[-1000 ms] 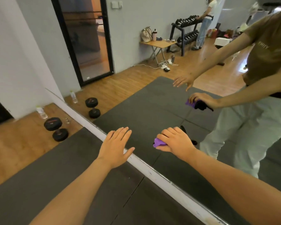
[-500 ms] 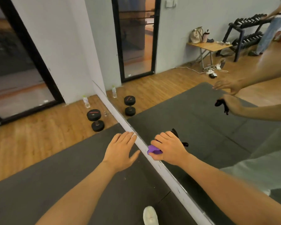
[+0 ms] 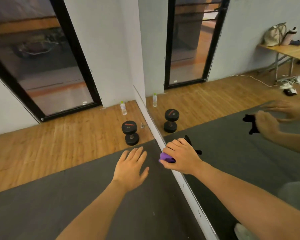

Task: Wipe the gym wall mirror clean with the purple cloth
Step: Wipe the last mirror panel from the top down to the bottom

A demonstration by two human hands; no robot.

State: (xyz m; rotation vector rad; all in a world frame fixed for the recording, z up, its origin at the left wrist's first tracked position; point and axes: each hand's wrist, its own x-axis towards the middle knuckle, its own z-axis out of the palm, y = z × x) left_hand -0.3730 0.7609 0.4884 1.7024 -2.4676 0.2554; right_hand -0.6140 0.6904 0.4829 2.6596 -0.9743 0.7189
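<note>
The purple cloth [image 3: 165, 158] is gripped in the right hand [image 3: 181, 157], whose fingers are curled over it, and is held against the lower edge of the wall mirror [image 3: 232, 153], right at the white bottom frame [image 3: 185, 186]. Only a small bunched part of the cloth is seen, at the 9 o'clock side of that hand; a dark strip is visible at the hand's 1 o'clock side, and what it belongs to cannot be told.

The left hand [image 3: 131, 168] is held flat with the fingers straight and close together, nothing being grasped, above the grey floor mat [image 3: 76, 196]; whether the mat is touched cannot be told. It lies just beside the right hand, at its 9 o'clock, with the mirror frame between them.

A black dumbbell [image 3: 130, 132] marked 15 is stood on end on the wooden floor [image 3: 59, 141], at 12 o'clock from the left hand, close to the mirror edge. A small water bottle [image 3: 123, 108] with a green cap is placed further back, at 11 o'clock from the dumbbell, near the white wall [image 3: 111, 49]. A black-framed glass door [image 3: 47, 66] is set in that wall at the far left.

In the mirror, reflections of the dumbbell, bottle, door and both hands are shown, along with a folding table [image 3: 287, 51] carrying a bag [image 3: 274, 35].
</note>
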